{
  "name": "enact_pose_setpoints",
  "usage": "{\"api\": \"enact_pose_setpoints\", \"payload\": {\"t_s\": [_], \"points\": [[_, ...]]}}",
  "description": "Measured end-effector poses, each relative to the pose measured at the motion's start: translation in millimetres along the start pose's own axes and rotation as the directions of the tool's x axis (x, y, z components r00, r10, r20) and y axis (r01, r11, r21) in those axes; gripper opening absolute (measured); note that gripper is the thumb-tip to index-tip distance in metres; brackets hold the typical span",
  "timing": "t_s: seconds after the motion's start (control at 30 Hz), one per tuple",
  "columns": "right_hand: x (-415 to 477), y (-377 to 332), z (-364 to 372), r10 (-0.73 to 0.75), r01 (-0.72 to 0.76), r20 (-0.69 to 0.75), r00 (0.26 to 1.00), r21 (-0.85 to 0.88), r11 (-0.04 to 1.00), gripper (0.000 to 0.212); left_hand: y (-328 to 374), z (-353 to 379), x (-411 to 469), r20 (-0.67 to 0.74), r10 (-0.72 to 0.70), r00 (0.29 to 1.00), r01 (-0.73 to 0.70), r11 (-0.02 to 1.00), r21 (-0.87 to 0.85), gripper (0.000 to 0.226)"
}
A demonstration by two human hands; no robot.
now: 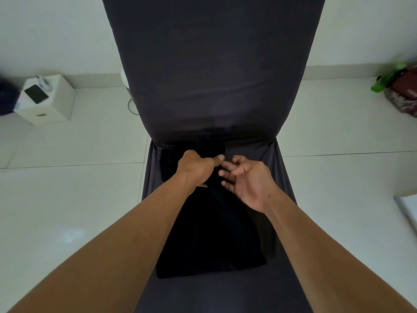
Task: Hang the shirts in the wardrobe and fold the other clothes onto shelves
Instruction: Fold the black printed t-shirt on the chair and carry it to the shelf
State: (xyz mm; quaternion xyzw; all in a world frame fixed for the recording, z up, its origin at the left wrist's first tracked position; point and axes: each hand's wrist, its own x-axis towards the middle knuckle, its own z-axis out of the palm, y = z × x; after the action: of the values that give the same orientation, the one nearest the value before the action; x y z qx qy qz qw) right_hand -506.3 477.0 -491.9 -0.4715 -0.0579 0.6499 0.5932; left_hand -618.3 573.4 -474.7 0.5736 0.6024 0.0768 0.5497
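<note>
on the chair [212, 64] seat, what lies there?

a black garment [209, 240], bunched, reaching from the middle of the seat back to the foot of the backrest. what kind it is i cannot tell.

and the hands?

the left hand [196, 169], over the rear of the seat, has its fingers curled tight round a raised fold of the garment. the right hand [246, 181] is just beside it, palm turned inward, fingers loosely spread. whether their tips touch the cloth i cannot tell.

anything else round the chair?

on the floor to its left, a white box [48, 102] with a dark phone [36, 93] on top. to its right, by the wall, a blurred green thing [388, 77] and a heap of patterned cloth [404, 98].
</note>
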Motion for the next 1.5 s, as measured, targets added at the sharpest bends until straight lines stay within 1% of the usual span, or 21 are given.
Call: {"api": "enact_pose_setpoints", "payload": {"t_s": [0.07, 0.13, 0.23, 0.3, 0.37, 0.43, 0.5, 0.57, 0.67, 0.73, 0.8, 0.87, 1.03, 1.1, 1.23, 1.3, 1.33, 1.4, 1.43, 1.47, 1.5], "points": [[3.0, -1.8, -3.7, 0.018, -0.019, -0.014, 1.0, -0.04, 0.999, 0.032, -6.7, -5.1, 1.1, -0.014, 0.007, 1.0, -0.007, 1.0, 0.013, 0.038], [9.7, -1.8, -3.2, -0.002, -0.013, -0.079, 0.997, -0.195, 0.981, 0.03, -9.2, -11.1, -2.3, -0.044, 0.045, 0.998, -0.044, 0.998, 0.034, 0.028], [22.5, -4.5, -2.0, -0.15, 0.017, -0.216, 0.965, -0.521, 0.854, 0.025, -4.0, -23.1, -12.1, -0.045, 0.089, 0.995, -0.09, 0.996, -0.022, 0.017], [25.4, -9.2, 2.9, -0.204, 0.054, -0.18, 0.962, -0.609, 0.791, 0.042, 3.1, -38.7, -25.8, 0.005, 0.102, 0.995, -0.101, 0.989, -0.106, 0.011], [23.3, -15.9, 9.5, -0.195, 0.091, -0.112, 0.974, -0.596, 0.798, 0.067, 12.3, -56.4, -40.9, 0.121, 0.112, 0.986, -0.082, 0.969, -0.232, 0.02], [15.2, -25.5, 19.0, -0.157, 0.121, -0.019, 0.987, -0.548, 0.828, 0.072, 20.0, -74.5, -56.1, 0.25, 0.112, 0.962, -0.024, 0.944, -0.329, 0.033], [5.5, -35.6, 25.5, -0.135, 0.152, 0.069, 0.988, -0.518, 0.842, 0.078, 27.8, -92.8, -68.8, 0.316, 0.134, 0.939, 0.0, 0.921, -0.39, 0.032], [-8.4, -48.2, 28.6, -0.109, 0.142, 0.097, 0.989, -0.47, 0.871, 0.076, 33.8, -109.8, -78.2, 0.349, 0.167, 0.922, 0.017, 0.883, -0.469, 0.031], [-37.3, -70.6, 31.7, 0.014, 0.076, 0.204, 0.979, -0.426, 0.902, 0.072, 46.8, -125.9, -95.9, 0.358, 0.209, 0.91, 0.025, 0.835, -0.55, 0.031], [-55.7, -84.3, 38.6, 0.003, 0.101, 0.283, 0.959, -0.354, 0.93, 0.075, 56.2, -129.4, -105.7, 0.345, 0.229, 0.91, 0.012, 0.818, -0.575, 0.028], [-80.4, -97.4, 54.0, -0.077, 0.169, 0.309, 0.948, -0.281, 0.945, 0.058, 69.0, -133.2, -118.7, 0.347, 0.256, 0.902, 0.002, 0.802, -0.597, 0.026], [-103.7, -112.1, 69.8, -0.185, 0.257, 0.27, 0.945, -0.263, 0.93, 0.045, 84.5, -138.6, -127.5, 0.352, 0.275, 0.895, -0.006, 0.794, -0.608, 0.025], [-169.2, -154.3, 89.2, -0.444, 0.451, 0.097, 0.891, -0.313, 0.836, 0.042, 137.8, -147.1, -157.1, 0.355, 0.309, 0.882, -0.095, 0.856, -0.509, 0.026], [-198.1, -168.9, 94.8, -0.539, 0.512, 0.045, 0.841, -0.387, 0.767, 0.037, 161.3, -140.0, -172.3, 0.314, 0.323, 0.893, -0.148, 0.869, -0.473, 0.029], [-267.1, -206.3, 115.7, -0.738, 0.587, -0.046, 0.673, -0.574, 0.571, 0.036, 219.6, -122.2, -213.6, 0.195, 0.372, 0.908, -0.25, 0.852, -0.459, 0.025], [-304.4, -227.8, 127.6, -0.817, 0.594, -0.091, 0.569, -0.642, 0.485, 0.035, 252.0, -113.7, -239.8, 0.245, 0.466, 0.85, -0.31, 0.819, -0.483, 0.039], [-329.9, -243.2, 133.3, -0.86, 0.596, -0.122, 0.495, -0.672, 0.438, 0.033, 274.9, -110.3, -260.7, 0.316, 0.53, 0.787, -0.344, 0.802, -0.489, 0.046], [-376.7, -265.9, 140.4, -0.903, 0.575, -0.187, 0.387, -0.716, 0.395, 0.027, 313.0, -103.5, -296.3, 0.45, 0.623, 0.64, -0.435, 0.776, -0.457, 0.043], [-401.3, -277.2, 144.1, -0.909, 0.548, -0.204, 0.362, -0.742, 0.385, 0.026, 332.3, -100.1, -314.0, 0.501, 0.651, 0.571, -0.498, 0.759, -0.419, 0.051], [-421.7, -286.3, 146.2, -0.912, 0.515, -0.206, 0.355, -0.771, 0.375, 0.026, 348.5, -96.7, -325.8, 0.542, 0.662, 0.517, -0.569, 0.739, -0.359, 0.068], [-450.9, -295.9, 147.0, -0.914, 0.487, -0.21, 0.348, -0.792, 0.367, 0.026, 367.0, -91.4, -346.4, 0.584, 0.678, 0.445, -0.653, 0.693, -0.306, 0.077]]}}
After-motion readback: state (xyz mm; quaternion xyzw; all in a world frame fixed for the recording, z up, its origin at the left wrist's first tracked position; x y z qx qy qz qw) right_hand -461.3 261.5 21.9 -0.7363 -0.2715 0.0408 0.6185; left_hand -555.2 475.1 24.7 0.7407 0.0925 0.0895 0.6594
